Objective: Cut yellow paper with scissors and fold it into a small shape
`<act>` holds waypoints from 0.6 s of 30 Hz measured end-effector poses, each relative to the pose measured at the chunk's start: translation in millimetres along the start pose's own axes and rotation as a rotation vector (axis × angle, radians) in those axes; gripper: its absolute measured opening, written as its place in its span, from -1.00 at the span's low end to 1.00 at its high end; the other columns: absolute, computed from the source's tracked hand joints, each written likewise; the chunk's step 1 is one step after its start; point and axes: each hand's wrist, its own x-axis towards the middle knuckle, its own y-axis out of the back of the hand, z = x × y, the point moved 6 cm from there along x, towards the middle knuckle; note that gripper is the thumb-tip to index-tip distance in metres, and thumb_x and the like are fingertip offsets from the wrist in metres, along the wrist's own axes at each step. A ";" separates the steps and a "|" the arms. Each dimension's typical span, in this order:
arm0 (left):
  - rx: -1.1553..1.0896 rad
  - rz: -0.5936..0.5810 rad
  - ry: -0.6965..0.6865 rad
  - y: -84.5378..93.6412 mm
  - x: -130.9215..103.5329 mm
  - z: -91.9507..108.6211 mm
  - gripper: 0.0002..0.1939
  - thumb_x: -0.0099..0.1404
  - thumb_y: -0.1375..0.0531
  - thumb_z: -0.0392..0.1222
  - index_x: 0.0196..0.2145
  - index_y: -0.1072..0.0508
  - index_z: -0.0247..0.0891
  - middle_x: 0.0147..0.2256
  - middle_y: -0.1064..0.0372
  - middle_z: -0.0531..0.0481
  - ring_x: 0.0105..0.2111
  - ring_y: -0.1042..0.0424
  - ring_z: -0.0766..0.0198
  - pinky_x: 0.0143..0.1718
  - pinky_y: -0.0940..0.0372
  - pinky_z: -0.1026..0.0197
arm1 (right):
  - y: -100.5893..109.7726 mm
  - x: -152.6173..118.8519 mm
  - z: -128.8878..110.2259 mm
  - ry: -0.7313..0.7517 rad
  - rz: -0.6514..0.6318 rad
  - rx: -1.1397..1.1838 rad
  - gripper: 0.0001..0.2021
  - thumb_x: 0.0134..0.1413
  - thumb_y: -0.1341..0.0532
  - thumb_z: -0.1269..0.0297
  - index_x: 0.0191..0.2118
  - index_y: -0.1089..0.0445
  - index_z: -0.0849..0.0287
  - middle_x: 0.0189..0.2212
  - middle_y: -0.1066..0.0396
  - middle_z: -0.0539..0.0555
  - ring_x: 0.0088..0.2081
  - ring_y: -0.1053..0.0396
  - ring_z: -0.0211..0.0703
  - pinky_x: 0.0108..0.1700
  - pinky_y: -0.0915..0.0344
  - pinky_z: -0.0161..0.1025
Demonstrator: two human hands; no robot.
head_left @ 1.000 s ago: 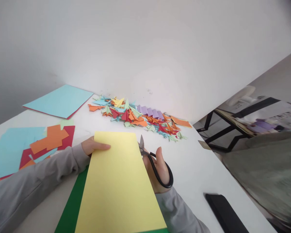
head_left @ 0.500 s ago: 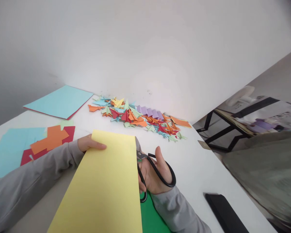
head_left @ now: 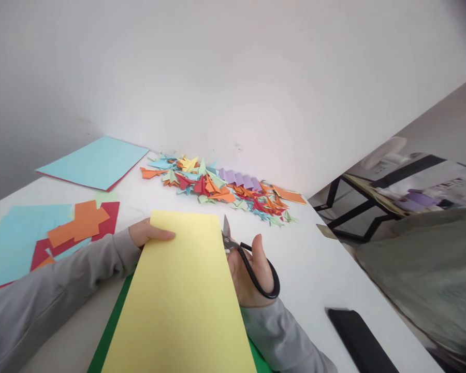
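A long sheet of yellow paper (head_left: 182,290) is held up at its upper left edge by my left hand (head_left: 149,233), the thumb lying on its face. My right hand (head_left: 252,274) grips black-handled scissors (head_left: 233,246) at the sheet's right edge, near the top. The thumb is through one loop; the other loop is hidden behind the yellow paper. One scissor blade shows upright beside the edge, while the other is mostly covered. Beneath the sheet, a green board or sheet (head_left: 112,326) shows on both sides.
Several small folded paper shapes (head_left: 213,186) lie along the wall. Light-blue sheets (head_left: 97,160) rest at the back left. Orange, red and blue cut pieces (head_left: 81,223) lie beside my left sleeve. A black flat object (head_left: 359,339) sits at the front right of the white table (head_left: 314,269).
The yellow sheet has shifted and turned slightly to the right, showing green on its left. The scissors have opened slightly, and one blade now stands clear of the paper's edge.
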 end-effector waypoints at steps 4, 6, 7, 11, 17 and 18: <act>-0.002 0.001 -0.044 -2.0 1.2 0.1 -0.70 -0.10 -0.28 -0.36 -0.31 -0.49 -0.37 -0.42 -0.49 -0.14 -0.40 -0.47 0.10 -0.24 -0.34 0.09 | 3.0 2.2 0.1 0.055 0.067 0.002 -0.30 -0.03 0.20 -0.25 0.11 -0.09 0.12 -0.11 -0.35 0.20 -0.20 -0.36 -0.02 -0.11 -0.22 0.00; 0.004 -0.002 -0.052 -2.0 1.7 -0.3 -0.71 -0.10 -0.28 -0.35 -0.32 -0.49 -0.37 -0.43 -0.49 -0.14 -0.41 -0.47 0.11 -0.24 -0.34 0.09 | 3.2 2.3 -0.2 0.065 0.070 0.003 -0.31 -0.01 0.22 -0.24 0.11 -0.08 0.11 -0.12 -0.36 0.20 -0.22 -0.37 -0.04 -0.11 -0.22 -0.01; 0.006 -0.006 -0.051 -1.7 1.8 -0.5 -0.71 -0.09 -0.28 -0.35 -0.32 -0.49 -0.37 -0.43 -0.49 -0.14 -0.42 -0.47 0.11 -0.23 -0.33 0.09 | 3.2 1.9 -0.8 0.067 0.063 0.001 -0.31 0.00 0.23 -0.24 0.11 -0.08 0.11 -0.13 -0.37 0.20 -0.25 -0.38 -0.05 -0.13 -0.24 -0.02; 0.025 -0.031 -0.013 2.3 1.2 -0.2 -0.70 -0.09 -0.28 -0.35 -0.31 -0.49 -0.37 -0.39 -0.49 -0.17 -0.39 -0.47 0.08 -0.24 -0.34 0.08 | 2.8 -0.6 -1.7 -0.026 -0.057 -0.050 -0.29 0.00 0.29 -0.25 0.04 -0.17 0.16 -0.37 -0.44 0.15 -0.49 -0.37 -0.16 -0.34 -0.30 -0.14; 0.054 -0.071 0.006 4.6 -2.1 4.2 -0.70 -0.08 -0.26 -0.38 -0.30 -0.49 -0.36 -0.38 -0.49 -0.17 -0.35 -0.46 0.06 -0.22 -0.33 0.06 | 2.7 -3.1 2.2 -0.180 -0.274 -0.098 -0.12 -0.13 0.39 -0.36 -0.27 -0.36 0.32 -0.73 -0.30 0.07 -0.68 -0.27 -0.23 -0.61 -0.19 -0.34; 0.053 -0.075 0.008 3.8 -2.6 4.2 -0.71 -0.08 -0.26 -0.38 -0.30 -0.49 -0.36 -0.38 -0.49 -0.17 -0.34 -0.46 0.06 -0.22 -0.33 0.06 | 3.0 -2.7 1.8 -0.175 -0.273 -0.092 -0.13 -0.12 0.40 -0.34 -0.30 -0.36 0.32 -0.72 -0.31 0.07 -0.68 -0.27 -0.24 -0.62 -0.19 -0.35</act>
